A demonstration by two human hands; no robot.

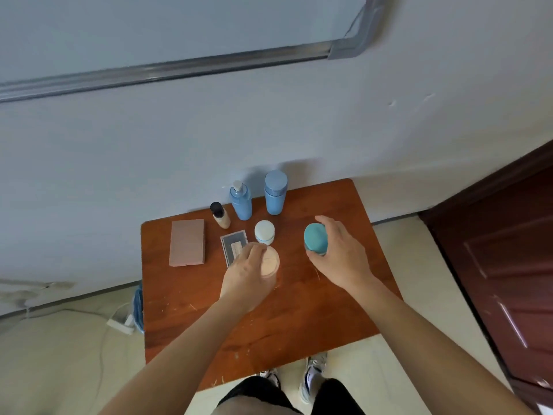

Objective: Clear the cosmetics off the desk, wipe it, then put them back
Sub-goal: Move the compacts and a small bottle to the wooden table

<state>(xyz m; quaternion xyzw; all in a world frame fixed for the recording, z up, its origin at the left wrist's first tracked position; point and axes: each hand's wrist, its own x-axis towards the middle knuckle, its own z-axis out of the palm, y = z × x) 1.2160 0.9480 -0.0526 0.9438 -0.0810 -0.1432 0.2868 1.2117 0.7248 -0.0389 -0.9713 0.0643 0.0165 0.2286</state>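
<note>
The small brown worktop (299,310) has its widest bare stretch on the near side of both hands, running back to the edge by the person's shoes (314,372). Right of the right hand (341,256) a bare strip reaches the worktop's right edge, and a dark door (508,265) stands beyond that. Between the two hands there is an open gap of wood. The far edge meets the wall just behind the bottles.

The left hand (245,274) has its fingers curled over a round beige compact (270,262), covering its left half. The same hand hides the near corner of a grey case (235,247) lying just past its fingertips. The right hand grips a teal-lidded jar (315,238) from the right side, with the thumb below and the fingers above, so the jar's body is mostly hidden. Whether either item is lifted or resting on the wood cannot be told.

Just beyond the left hand stands a white jar (264,232). Farther out are a small black-capped bottle (220,215), a blue pump bottle (241,202) and a taller blue capped bottle (276,193), all upright. Left of the left hand a flat pink box (187,242) lies near the worktop's left edge, where a blue cloth (138,307) hangs, partly cut off by that edge.
</note>
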